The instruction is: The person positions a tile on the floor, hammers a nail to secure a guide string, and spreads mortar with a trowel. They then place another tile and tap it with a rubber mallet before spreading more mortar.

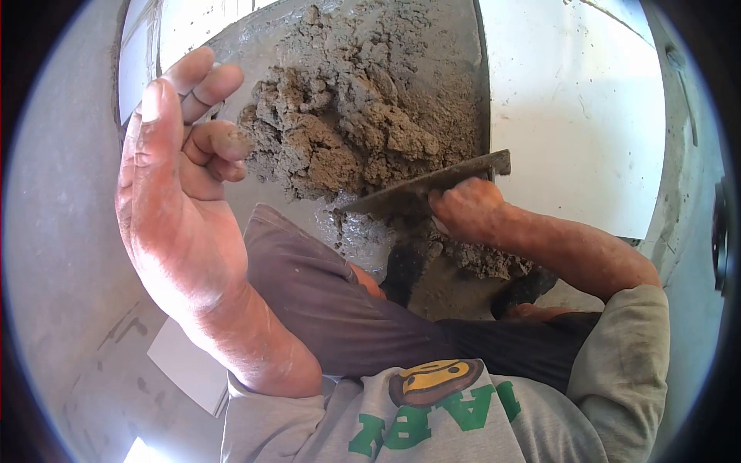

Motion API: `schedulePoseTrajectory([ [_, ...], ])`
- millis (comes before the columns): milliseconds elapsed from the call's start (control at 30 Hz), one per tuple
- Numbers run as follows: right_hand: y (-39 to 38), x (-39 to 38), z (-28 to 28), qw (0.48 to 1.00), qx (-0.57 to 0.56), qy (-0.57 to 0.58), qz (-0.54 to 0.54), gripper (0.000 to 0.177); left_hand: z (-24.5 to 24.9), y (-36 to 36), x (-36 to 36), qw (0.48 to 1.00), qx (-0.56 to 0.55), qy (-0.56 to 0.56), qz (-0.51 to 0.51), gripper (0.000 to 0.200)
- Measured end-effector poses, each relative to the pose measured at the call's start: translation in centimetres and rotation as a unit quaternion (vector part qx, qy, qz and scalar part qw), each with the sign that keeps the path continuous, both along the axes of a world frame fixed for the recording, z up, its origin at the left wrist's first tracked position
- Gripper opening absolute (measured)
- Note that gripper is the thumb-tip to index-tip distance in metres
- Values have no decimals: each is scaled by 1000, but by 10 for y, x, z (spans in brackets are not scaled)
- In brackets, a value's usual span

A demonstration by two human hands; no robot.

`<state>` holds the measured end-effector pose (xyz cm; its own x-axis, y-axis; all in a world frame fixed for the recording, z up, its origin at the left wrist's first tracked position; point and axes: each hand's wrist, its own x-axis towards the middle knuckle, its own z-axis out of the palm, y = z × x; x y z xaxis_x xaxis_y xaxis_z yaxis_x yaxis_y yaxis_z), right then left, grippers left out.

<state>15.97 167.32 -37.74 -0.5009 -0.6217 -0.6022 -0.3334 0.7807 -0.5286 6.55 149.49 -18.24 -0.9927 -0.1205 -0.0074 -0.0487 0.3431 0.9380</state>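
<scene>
My left hand is raised at the left, its fingers partly curled and apart, with nothing in it. My right hand is closed round the grip of a flat trowel, whose long blade is seen nearly edge-on. The blade touches or hangs just over the near edge of a rough heap of wet mortar; which of the two is hard to tell. Smaller lumps of mortar lie below the trowel, partly hidden by my right hand and forearm.
A large white tile lies right of the mortar. Other white tiles are at the upper left, and a white piece rests at the lower left. Grey walls stand at both sides. My legs and dark footwear are below the heap.
</scene>
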Motion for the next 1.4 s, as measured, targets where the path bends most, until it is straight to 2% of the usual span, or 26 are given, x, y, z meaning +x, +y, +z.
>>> schedulePoseTrajectory([
  [67, 1, -6, 7, 1000, 9, 5, -27, 22, 2, 4, 3, 1000, -21, -5, -9, 46],
  [133, 4, -17, 8, 997, 2, 70, -37, 24, 3, 10, 6, 1000, -17, -9, -19, 44],
  [233, 23, -31, 32, 996, -30, 84, -19, 25, 3, 17, 9, 999, -38, 3, -29, 42],
  [367, 32, -34, 36, 995, -9, 84, -48, 23, 5, 19, 11, 999, -41, 11, -21, 41],
  [467, 24, -24, 29, 999, 20, 13, -31, 22, 6, 22, 13, 999, -52, 10, -7, 41],
  [533, 15, -8, 16, 999, -32, 42, 11, 20, 6, 25, 14, 999, -50, 13, -4, 41],
  [633, 0, -8, -15, 998, -18, 42, 34, 19, 5, 28, 15, 998, -60, 20, -7, 40],
  [733, 3, -29, -19, 993, -45, 108, -7, 24, 5, 30, 18, 997, -69, 16, -12, 39],
  [867, 7, -31, -8, 993, -27, 116, 1, 24, 7, 35, 19, 997, -77, 16, -3, 40],
  [900, 8, -28, 1, 996, -23, 83, 5, 26, 8, 35, 19, 996, -83, 13, -6, 40],
  [933, 5, -25, 9, 999, -20, 49, 9, 28, 10, 35, 19, 996, -91, 9, -11, 40],
  [1033, -17, -12, 12, 997, -47, 57, 37, 36, 12, 34, 19, 997, -80, 1, 11, 41],
  [1067, -28, -10, 2, 992, -72, 77, 75, 42, 12, 35, 18, 997, -77, 3, 10, 40],
  [1167, -65, -24, -15, 990, -104, 82, 52, 35, 12, 37, 20, 998, -63, 2, 18, 39],
  [1233, -82, -38, -23, 977, -118, 162, 78, 32, 12, 34, 19, 998, -62, 10, 20, 38],
  [1267, -89, -49, -20, 976, -118, 163, 77, 32, 13, 30, 19, 998, -55, 8, 31, 38],
  [1333, -101, -78, -16, 971, -150, 174, -67, 26, 13, 23, 20, 998, -47, 4, 44, 38],
  [1400, -121, -119, -21, 947, -127, 250, -159, 21, 16, 16, 18, 998, -22, 10, 60, 37],
])
